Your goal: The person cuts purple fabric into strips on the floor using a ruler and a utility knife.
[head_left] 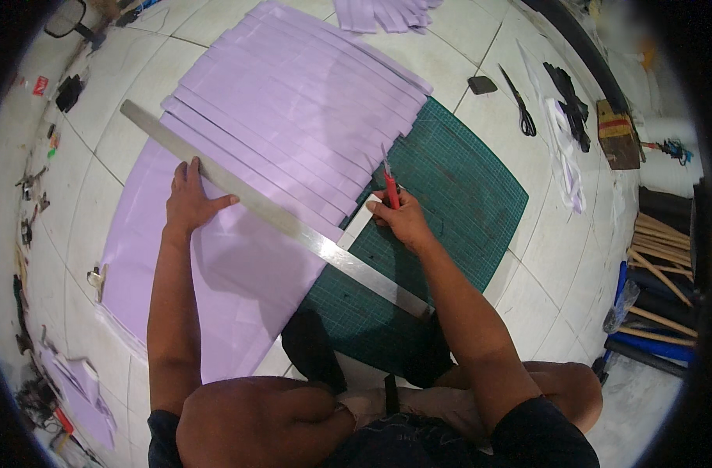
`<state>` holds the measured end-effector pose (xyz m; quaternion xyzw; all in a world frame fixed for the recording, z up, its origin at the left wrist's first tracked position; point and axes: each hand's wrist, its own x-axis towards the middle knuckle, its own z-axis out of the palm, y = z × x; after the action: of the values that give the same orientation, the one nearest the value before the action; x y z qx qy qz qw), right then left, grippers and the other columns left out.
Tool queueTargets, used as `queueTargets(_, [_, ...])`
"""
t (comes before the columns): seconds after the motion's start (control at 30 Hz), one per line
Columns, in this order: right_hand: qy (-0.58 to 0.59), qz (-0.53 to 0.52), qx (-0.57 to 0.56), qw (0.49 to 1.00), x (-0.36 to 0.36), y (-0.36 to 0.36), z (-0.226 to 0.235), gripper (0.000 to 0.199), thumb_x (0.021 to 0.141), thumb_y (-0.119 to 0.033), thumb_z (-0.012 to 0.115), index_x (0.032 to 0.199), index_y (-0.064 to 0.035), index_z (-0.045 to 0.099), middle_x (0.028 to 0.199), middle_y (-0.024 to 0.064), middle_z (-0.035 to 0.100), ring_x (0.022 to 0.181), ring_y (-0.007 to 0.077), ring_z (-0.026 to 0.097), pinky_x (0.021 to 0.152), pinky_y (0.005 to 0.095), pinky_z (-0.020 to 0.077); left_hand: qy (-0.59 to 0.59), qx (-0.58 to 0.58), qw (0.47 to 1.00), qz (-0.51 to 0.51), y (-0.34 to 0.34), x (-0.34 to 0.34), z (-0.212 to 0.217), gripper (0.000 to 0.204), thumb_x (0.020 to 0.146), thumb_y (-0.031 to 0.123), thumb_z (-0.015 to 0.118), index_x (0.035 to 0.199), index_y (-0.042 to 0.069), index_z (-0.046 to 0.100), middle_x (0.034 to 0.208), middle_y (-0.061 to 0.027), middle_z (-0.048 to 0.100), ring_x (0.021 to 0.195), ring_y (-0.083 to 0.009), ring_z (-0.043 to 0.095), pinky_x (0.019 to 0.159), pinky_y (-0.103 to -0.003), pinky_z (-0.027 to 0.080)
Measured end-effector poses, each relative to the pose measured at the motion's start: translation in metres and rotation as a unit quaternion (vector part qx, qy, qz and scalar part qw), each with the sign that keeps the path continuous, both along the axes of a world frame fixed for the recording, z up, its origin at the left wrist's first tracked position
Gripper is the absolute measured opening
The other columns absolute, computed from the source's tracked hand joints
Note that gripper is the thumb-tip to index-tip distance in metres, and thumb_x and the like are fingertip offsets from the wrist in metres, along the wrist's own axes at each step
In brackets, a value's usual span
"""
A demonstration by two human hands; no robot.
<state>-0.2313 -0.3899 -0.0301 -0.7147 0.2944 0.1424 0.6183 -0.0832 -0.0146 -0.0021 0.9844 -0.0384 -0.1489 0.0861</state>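
Cloth (282, 148) under ruler (274, 215) and spread left hand (189, 200) | right hand (405, 220) closed on red cutter (392, 191), just right of cloth's edge

Small cloth-cutting workshop, by look of things. I work right down on white tiled floor (547, 265), big green cutting mat (469, 191) laid flat in front of me. Long metal ruler (297, 230) across mat and broad lilac cloth (278, 93); red cutter (392, 191) in my right hand (407, 222). Off to my right, black scissors (519, 101), wooden box (619, 136), stacked wooden sticks (662, 235). Whether room belongs to home, can't tell.
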Motion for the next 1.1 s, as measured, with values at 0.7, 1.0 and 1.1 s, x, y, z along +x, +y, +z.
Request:
queueTargets(0.7, [-0.082, -0.099, 0.086, 0.988, 0.034, 0.004, 0.037, 0.027, 0.086, -0.015, 0.074, 0.104, -0.0033, 0.059, 0.082, 0.0035, 0.062, 0.066, 0.0118, 0.058, 0.052, 0.0246, 0.0442, -0.294, -0.132, 0.942, 0.094, 0.06, 0.076, -0.049, 0.046, 0.093, 0.028, 0.057, 0.13, 0.0, 0.053, 0.132, -0.0226, 0.052, 0.127, -0.0399, 0.046, 0.108, -0.05, 0.036])
queueTargets(1.0, [-0.118, 0.032, 0.087, 0.989, 0.202, 0.112, 0.039, 0.031, 0.093, -0.018, 0.067, 0.113, 0.0041, 0.057, 0.084, 0.0063, 0.063, 0.068, 0.0114, 0.057, 0.058, 0.0252, 0.0453, -0.31, -0.142, 0.936, 0.09, 0.063, 0.078, -0.069, 0.039, 0.094, 0.019, 0.057, 0.127, -0.001, 0.054, 0.137, -0.0226, 0.049, 0.134, -0.0419, 0.04, 0.115, -0.054, 0.027])
queueTargets(1.1, [-0.143, 0.048, 0.104, 0.983, 0.269, 0.167, 0.032, 0.032, 0.093, -0.017, 0.067, 0.114, 0.005, 0.057, 0.089, 0.0088, 0.064, 0.075, 0.0132, 0.063, 0.062, 0.0259, 0.0485, -0.301, -0.157, 0.934, 0.107, 0.06, 0.077, -0.062, 0.039, 0.094, 0.019, 0.057, 0.127, -0.001, 0.054, 0.137, -0.0227, 0.05, 0.134, -0.0424, 0.041, 0.115, -0.054, 0.027])
